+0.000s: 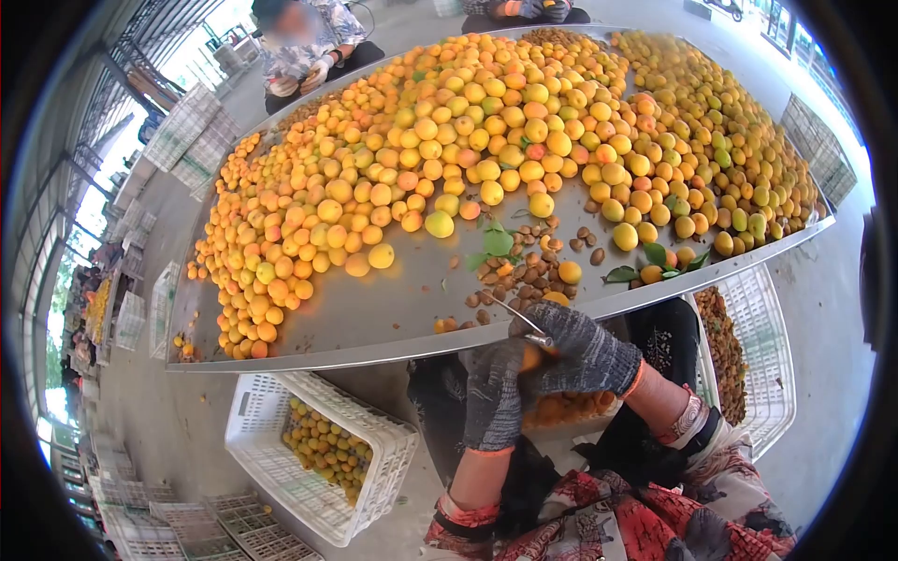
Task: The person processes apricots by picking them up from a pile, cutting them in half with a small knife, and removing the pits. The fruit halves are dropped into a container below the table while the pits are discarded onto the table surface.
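Note:
My right hand point(591, 348), in a dark grey knit glove, is closed around a thin metal tool, seemingly a small knife point(513, 310), its tip pointing up and to the left. In a matching glove, my left hand point(493, 391) is closed at an orange apricot point(531, 356) between the two hands; its fingertips are partly hidden. Just beyond the tool, brown pits point(533, 273) lie on the metal table point(412, 313) with a few apricot pieces. Behind them rises a large heap of apricots point(449, 131).
A white crate point(393, 444) with apricots stands at lower left; another crate point(772, 351) at right holds brown pits. Under my hands is a container of orange halves point(571, 407). Green leaves point(496, 243) lie on the table. Across it sits a person point(313, 47), with another person's gloved hands point(544, 9) farther right.

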`<action>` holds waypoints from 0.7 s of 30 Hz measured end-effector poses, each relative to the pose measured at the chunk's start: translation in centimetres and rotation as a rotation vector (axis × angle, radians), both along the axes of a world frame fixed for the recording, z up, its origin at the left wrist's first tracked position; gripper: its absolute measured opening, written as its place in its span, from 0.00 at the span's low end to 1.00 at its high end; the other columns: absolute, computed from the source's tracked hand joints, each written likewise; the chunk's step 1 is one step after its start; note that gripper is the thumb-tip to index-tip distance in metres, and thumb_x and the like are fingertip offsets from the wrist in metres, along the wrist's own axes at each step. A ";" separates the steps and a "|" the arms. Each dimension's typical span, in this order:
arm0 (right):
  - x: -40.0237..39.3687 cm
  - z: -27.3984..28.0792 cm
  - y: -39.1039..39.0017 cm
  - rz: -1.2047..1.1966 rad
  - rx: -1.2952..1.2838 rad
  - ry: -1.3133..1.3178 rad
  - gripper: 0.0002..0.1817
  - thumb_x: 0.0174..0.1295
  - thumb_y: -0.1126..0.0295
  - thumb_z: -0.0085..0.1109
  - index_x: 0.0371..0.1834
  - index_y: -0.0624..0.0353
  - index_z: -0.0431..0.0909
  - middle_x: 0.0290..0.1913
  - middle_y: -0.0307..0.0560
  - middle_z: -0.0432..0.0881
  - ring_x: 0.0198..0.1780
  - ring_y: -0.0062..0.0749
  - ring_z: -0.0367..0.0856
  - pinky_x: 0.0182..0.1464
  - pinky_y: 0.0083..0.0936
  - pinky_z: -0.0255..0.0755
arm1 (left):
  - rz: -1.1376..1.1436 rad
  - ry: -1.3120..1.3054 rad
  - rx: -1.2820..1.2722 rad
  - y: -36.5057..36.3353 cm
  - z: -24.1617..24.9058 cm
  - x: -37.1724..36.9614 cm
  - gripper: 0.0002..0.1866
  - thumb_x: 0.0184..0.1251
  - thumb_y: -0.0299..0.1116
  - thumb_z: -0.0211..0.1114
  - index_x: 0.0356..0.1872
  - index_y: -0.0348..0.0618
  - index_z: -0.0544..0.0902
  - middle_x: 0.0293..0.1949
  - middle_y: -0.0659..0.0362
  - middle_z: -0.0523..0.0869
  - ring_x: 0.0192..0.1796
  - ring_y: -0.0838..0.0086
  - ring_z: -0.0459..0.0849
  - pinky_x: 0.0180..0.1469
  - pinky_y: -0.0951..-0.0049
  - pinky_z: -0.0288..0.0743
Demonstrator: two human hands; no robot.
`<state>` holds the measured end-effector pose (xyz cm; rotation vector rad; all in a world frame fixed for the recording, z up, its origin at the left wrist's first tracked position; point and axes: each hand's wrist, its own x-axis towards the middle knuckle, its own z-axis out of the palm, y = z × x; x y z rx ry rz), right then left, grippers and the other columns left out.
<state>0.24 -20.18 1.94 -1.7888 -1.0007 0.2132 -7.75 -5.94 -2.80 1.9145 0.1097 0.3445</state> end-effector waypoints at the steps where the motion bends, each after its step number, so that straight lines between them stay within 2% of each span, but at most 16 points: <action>1: -0.1 -0.2 -0.1 -0.001 -0.002 0.000 0.30 0.39 0.65 0.73 0.47 0.60 0.71 0.45 0.49 0.74 0.47 0.40 0.74 0.51 0.31 0.68 | -0.001 0.000 -0.002 -0.2 -0.4 0.0 0.14 0.63 0.34 0.50 0.44 0.38 0.77 0.42 0.52 0.79 0.41 0.66 0.79 0.47 0.71 0.72; 3: -0.4 -0.7 0.0 -0.014 -0.098 0.041 0.32 0.44 0.63 0.67 0.55 0.57 0.68 0.53 0.51 0.71 0.54 0.43 0.69 0.56 0.33 0.64 | 0.095 -0.195 0.400 -0.7 -1.1 -0.3 0.15 0.62 0.36 0.52 0.45 0.37 0.76 0.42 0.50 0.77 0.43 0.66 0.78 0.48 0.71 0.71; 4: -0.5 -1.0 0.1 -0.012 -0.099 0.047 0.32 0.44 0.63 0.67 0.55 0.57 0.68 0.53 0.51 0.71 0.54 0.43 0.69 0.56 0.33 0.64 | 0.097 -0.188 0.400 -1.1 -0.7 -0.3 0.15 0.62 0.36 0.52 0.45 0.37 0.76 0.42 0.50 0.77 0.43 0.66 0.78 0.48 0.71 0.71; 6: -0.6 -1.4 0.2 -0.036 -0.107 -0.048 0.32 0.43 0.63 0.67 0.54 0.57 0.68 0.51 0.51 0.72 0.54 0.45 0.69 0.54 0.34 0.65 | 0.222 0.157 -0.624 -2.0 0.6 -0.1 0.12 0.58 0.27 0.56 0.44 0.37 0.76 0.44 0.49 0.78 0.47 0.59 0.77 0.53 0.65 0.69; 7: -0.7 -1.1 0.3 -0.037 -0.107 -0.048 0.32 0.43 0.63 0.67 0.54 0.57 0.68 0.51 0.51 0.72 0.54 0.45 0.69 0.54 0.34 0.65 | 0.222 0.158 -0.624 -2.1 0.3 -0.1 0.12 0.58 0.27 0.56 0.44 0.37 0.76 0.44 0.49 0.78 0.47 0.59 0.77 0.53 0.65 0.69; 10: -1.1 -0.5 0.6 -0.063 -0.126 -0.104 0.32 0.41 0.63 0.68 0.53 0.58 0.69 0.49 0.51 0.72 0.54 0.47 0.69 0.54 0.35 0.65 | 0.210 0.106 -0.526 -2.1 -0.3 -0.3 0.14 0.57 0.26 0.58 0.45 0.36 0.74 0.43 0.49 0.79 0.48 0.63 0.77 0.53 0.67 0.69; 12: -1.5 -0.8 0.7 -0.118 -0.065 -0.256 0.31 0.39 0.64 0.68 0.49 0.58 0.70 0.47 0.51 0.72 0.52 0.49 0.69 0.54 0.36 0.66 | 0.142 0.000 0.176 -2.0 0.6 -0.4 0.14 0.63 0.38 0.54 0.44 0.38 0.74 0.42 0.57 0.78 0.44 0.69 0.77 0.48 0.68 0.72; 13: -1.7 -0.9 0.6 -0.117 -0.065 -0.256 0.31 0.39 0.64 0.68 0.49 0.58 0.70 0.47 0.51 0.72 0.52 0.49 0.69 0.54 0.36 0.66 | 0.143 0.000 0.176 -2.2 0.5 0.0 0.14 0.63 0.38 0.54 0.44 0.38 0.74 0.42 0.57 0.78 0.44 0.69 0.77 0.48 0.68 0.72; 15: -2.1 -1.5 0.5 -0.192 0.010 -0.156 0.29 0.39 0.65 0.68 0.47 0.59 0.70 0.47 0.50 0.72 0.51 0.49 0.69 0.53 0.37 0.66 | 0.372 0.102 -1.558 -2.9 0.0 0.8 0.14 0.63 0.38 0.54 0.45 0.41 0.73 0.42 0.58 0.78 0.43 0.69 0.77 0.49 0.67 0.72; 16: -2.5 -1.7 0.5 -0.191 0.011 -0.157 0.29 0.39 0.65 0.68 0.47 0.59 0.70 0.47 0.50 0.72 0.51 0.49 0.69 0.53 0.37 0.66 | 0.372 0.100 -1.557 -2.9 0.2 0.8 0.14 0.63 0.38 0.54 0.45 0.41 0.73 0.42 0.58 0.78 0.43 0.69 0.77 0.49 0.67 0.72; 18: -3.0 -1.9 0.4 -0.319 0.104 -0.103 0.26 0.42 0.67 0.68 0.47 0.58 0.71 0.46 0.48 0.73 0.50 0.45 0.71 0.51 0.34 0.67 | 0.407 0.075 -1.294 -2.6 0.6 0.8 0.14 0.63 0.41 0.54 0.44 0.43 0.73 0.41 0.59 0.77 0.43 0.70 0.77 0.43 0.70 0.75; 19: -3.1 -1.5 0.3 -0.314 0.103 -0.102 0.26 0.42 0.67 0.68 0.47 0.58 0.71 0.46 0.48 0.73 0.50 0.45 0.71 0.51 0.34 0.67 | 0.412 0.072 -1.295 -2.6 1.3 0.6 0.14 0.63 0.41 0.54 0.44 0.43 0.73 0.41 0.59 0.77 0.43 0.70 0.77 0.43 0.70 0.75; 21: -3.3 -0.3 0.1 -0.248 0.273 0.341 0.24 0.46 0.70 0.65 0.49 0.57 0.70 0.46 0.45 0.74 0.50 0.35 0.72 0.50 0.28 0.67 | 0.399 0.242 -1.316 -2.4 3.0 0.3 0.15 0.64 0.43 0.53 0.43 0.44 0.73 0.37 0.60 0.77 0.38 0.72 0.78 0.34 0.73 0.76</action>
